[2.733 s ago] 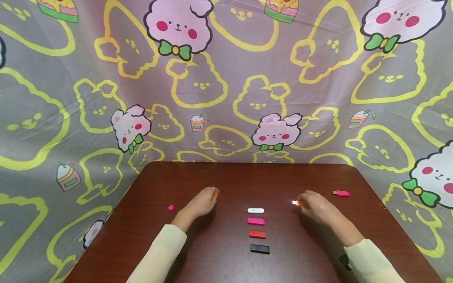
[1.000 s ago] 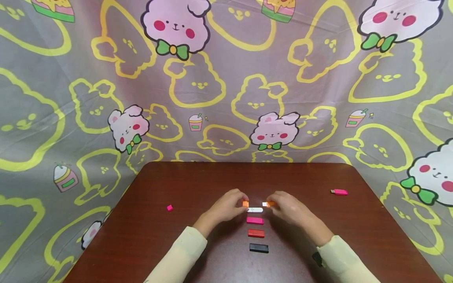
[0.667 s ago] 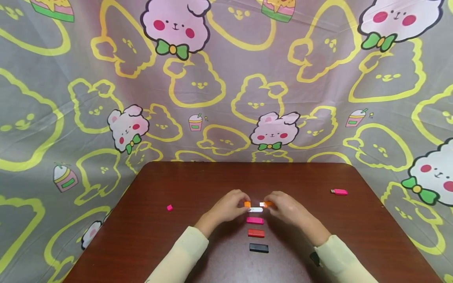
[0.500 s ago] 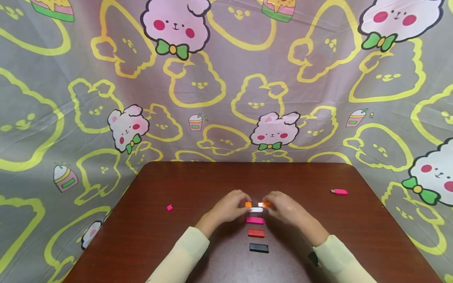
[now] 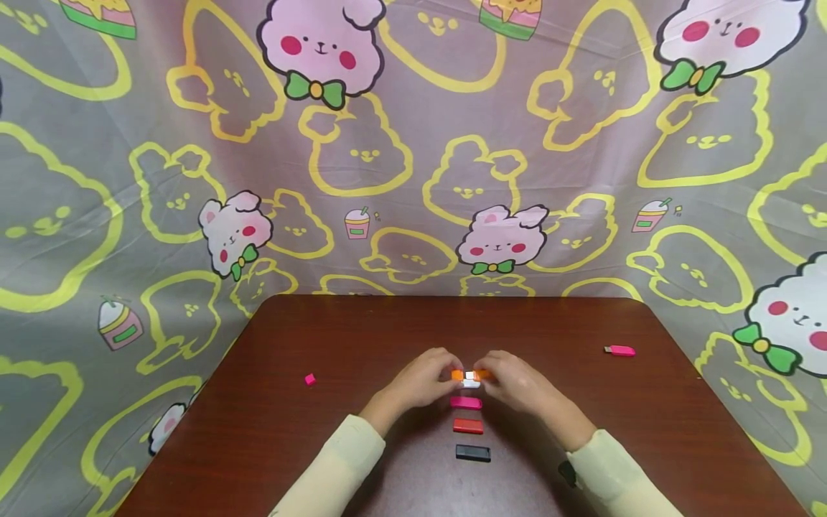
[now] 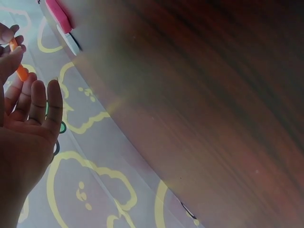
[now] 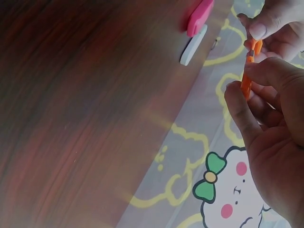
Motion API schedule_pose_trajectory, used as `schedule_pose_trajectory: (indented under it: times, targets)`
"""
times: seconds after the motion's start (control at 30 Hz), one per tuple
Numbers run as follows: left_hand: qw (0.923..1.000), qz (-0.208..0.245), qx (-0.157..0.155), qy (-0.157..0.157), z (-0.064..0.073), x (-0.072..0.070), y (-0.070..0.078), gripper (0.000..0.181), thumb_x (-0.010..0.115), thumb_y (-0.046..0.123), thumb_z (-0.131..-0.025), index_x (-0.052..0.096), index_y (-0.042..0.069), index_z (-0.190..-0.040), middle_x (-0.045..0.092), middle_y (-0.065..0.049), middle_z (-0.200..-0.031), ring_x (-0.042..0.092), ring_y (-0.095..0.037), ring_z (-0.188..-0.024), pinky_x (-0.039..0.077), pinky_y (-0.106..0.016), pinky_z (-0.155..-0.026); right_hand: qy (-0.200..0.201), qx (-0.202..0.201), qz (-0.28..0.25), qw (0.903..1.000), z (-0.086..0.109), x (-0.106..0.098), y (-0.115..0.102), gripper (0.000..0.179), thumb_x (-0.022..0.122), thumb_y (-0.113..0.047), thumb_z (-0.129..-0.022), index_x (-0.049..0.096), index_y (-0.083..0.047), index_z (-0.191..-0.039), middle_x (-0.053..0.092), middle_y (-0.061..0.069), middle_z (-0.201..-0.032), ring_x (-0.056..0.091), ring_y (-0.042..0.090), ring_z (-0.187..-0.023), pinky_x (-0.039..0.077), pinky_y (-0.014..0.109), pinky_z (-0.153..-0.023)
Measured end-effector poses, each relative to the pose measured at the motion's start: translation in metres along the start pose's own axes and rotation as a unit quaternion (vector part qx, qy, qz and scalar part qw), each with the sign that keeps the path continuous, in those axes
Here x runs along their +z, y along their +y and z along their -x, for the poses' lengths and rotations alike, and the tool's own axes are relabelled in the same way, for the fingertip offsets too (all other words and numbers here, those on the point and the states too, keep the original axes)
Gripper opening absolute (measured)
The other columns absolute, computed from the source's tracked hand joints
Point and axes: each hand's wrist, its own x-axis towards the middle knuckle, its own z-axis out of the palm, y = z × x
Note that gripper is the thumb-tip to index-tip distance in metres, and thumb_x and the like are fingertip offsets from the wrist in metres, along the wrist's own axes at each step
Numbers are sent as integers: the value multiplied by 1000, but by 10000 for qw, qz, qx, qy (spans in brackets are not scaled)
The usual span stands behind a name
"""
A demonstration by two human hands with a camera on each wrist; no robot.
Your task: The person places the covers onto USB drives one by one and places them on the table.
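Note:
Over the middle of the table, my left hand (image 5: 423, 377) pinches an orange cap (image 5: 457, 375). Facing it, my right hand (image 5: 513, 380) grips an orange USB flash drive (image 7: 246, 84) between thumb and fingers, its bare connector (image 5: 469, 375) pointing left at the cap. In the right wrist view the connector's end is right at the cap's mouth, with a bit of metal showing between the orange parts. A white flash drive (image 5: 471, 384) lies just below in the head view, partly hidden by the fingertips.
Below the white drive lie a pink flash drive (image 5: 466, 403), a red one (image 5: 468, 426) and a black one (image 5: 473, 452). An uncapped pink drive (image 5: 622, 351) is far right, a pink cap (image 5: 310, 379) left. A dark object (image 5: 566, 472) sits by the right sleeve.
Both hands have come inward from the sides to the middle, bringing the cap and the orange drive together. Over the last second the gap between them has narrowed to almost nothing.

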Motion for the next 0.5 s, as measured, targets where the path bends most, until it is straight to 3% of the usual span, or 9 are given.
schedule_pose_trajectory:
  times: [0.5]
  targets:
    - [9996, 10, 281, 69, -1, 1, 2, 22, 77, 22, -89, 71, 14, -108, 64, 4, -99, 53, -7, -88, 48, -21, -78, 45, -250, -5, 9997, -1, 2, 0, 21, 79, -6, -84, 73, -5, -103, 68, 3, -96, 61, 17, -87, 57, 36, -79]
